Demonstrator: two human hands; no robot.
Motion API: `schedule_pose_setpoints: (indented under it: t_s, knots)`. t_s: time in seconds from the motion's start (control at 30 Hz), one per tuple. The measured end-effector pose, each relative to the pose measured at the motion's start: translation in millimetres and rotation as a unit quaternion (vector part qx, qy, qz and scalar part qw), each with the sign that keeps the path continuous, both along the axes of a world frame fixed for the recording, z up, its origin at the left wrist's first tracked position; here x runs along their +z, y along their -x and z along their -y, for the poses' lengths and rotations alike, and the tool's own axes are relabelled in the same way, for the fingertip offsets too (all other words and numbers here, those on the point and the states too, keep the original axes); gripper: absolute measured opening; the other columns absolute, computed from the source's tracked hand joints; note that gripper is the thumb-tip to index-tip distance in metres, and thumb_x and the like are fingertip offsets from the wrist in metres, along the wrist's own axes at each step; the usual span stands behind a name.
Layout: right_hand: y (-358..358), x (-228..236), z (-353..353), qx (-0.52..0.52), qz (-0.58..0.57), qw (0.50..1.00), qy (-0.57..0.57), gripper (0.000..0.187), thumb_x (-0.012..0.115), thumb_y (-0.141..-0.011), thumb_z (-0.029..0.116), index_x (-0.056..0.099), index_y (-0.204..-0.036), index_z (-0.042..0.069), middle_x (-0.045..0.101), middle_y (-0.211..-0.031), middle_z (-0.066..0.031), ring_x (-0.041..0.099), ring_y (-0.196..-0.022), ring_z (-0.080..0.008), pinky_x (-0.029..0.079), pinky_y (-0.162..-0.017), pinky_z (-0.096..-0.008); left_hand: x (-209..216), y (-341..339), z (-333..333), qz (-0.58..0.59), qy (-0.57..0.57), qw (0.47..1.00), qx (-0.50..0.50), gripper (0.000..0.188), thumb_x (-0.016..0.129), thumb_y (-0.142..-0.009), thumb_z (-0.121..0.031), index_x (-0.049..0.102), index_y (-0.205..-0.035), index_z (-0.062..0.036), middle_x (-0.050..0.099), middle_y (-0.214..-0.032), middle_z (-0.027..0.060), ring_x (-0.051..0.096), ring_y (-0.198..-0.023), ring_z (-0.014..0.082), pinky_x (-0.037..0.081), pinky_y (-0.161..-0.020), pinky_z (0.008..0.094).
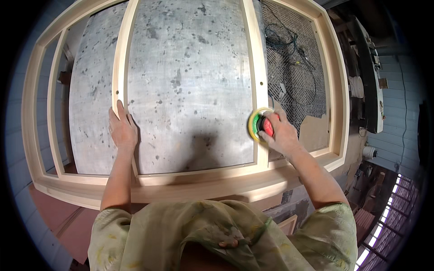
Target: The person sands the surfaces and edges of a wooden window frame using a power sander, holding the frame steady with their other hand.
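A large pale wooden frame [199, 177] with upright bars lies in front of me over a grey, dark-spotted sheet [190, 86]. My left hand [123, 128] rests on the left inner bar [118, 72], fingers stretched out along the wood and holding nothing. My right hand [282, 133] is closed round the red and black body of a small disc sander [267, 127]. Its round yellow and green pad is at the lower part of the right inner bar [261, 67], overlapping its left edge. The underside of the pad is hidden.
Dark cables [282, 38] lie on a patterned surface behind the frame's right section. A piece of brown cardboard [314, 131] sits at the lower right inside the frame. Reddish-brown boards [63, 221] are at the lower left. Shelving with white containers [357, 86] stands beyond the right side.
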State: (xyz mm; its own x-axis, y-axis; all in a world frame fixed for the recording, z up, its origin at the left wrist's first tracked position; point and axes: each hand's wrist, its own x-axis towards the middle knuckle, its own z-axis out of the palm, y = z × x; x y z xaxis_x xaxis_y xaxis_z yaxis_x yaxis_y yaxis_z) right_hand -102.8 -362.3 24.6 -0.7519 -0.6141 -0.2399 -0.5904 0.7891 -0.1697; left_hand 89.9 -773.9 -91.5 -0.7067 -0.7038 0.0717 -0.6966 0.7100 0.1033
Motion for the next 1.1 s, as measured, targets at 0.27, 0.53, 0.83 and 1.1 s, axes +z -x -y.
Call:
schedule_pose_setpoints:
  t_s: [0.27,0.53,0.83,1.1]
  knots:
    - [169.2,-34.8,43.3,-0.389,0.26,0.815,0.342,0.058,0.075,-0.079,0.027,0.046,-0.123,0.005,0.056,-0.094,-0.0095,0.06,-0.078,-0.0173,0.053,-0.066,-0.0318,-1.3,-2.0,1.9,0.009,0.02,1.0,-0.014,0.059,0.054,-0.093,-0.017,0.03,-0.147,-0.0138,0.04,-0.135,0.0274,0.047,-0.116,0.0442,0.042,-0.094,0.0515]
    - [-7.9,-29.1,-60.1,-0.594,0.363,0.665,0.272,0.05,0.075,-0.079,0.022,0.045,-0.117,0.008,0.057,-0.092,-0.0059,0.059,-0.074,-0.0142,0.051,-0.06,-0.0298,3.7,3.4,2.1,0.018,-0.042,0.999,0.012,0.053,0.045,-0.098,-0.027,0.029,-0.148,-0.0184,0.037,-0.14,0.0257,0.043,-0.123,0.0425,0.041,-0.099,0.0509]
    - [-12.5,6.0,-15.4,-0.116,0.075,0.988,0.068,0.058,0.076,-0.076,0.026,0.05,-0.123,0.005,0.052,-0.116,-0.0221,0.053,-0.107,-0.0384,0.047,-0.089,-0.0422,-2.6,2.8,6.0,-0.001,-0.029,0.999,-0.015,0.054,0.046,-0.097,-0.026,0.028,-0.148,-0.0184,0.04,-0.136,0.0255,0.045,-0.122,0.0412,0.038,-0.1,0.0511]
    - [-36.5,3.2,-58.7,0.293,0.035,0.955,-0.021,0.042,0.071,-0.072,0.019,0.059,-0.111,0.026,0.054,-0.114,-0.0078,0.059,-0.09,-0.0269,0.055,-0.072,-0.0362,0.1,-0.6,6.2,0.0,0.001,1.0,-0.02,0.054,0.048,-0.097,-0.026,0.03,-0.147,-0.0168,0.043,-0.132,0.0237,0.047,-0.118,0.04,0.041,-0.097,0.05]
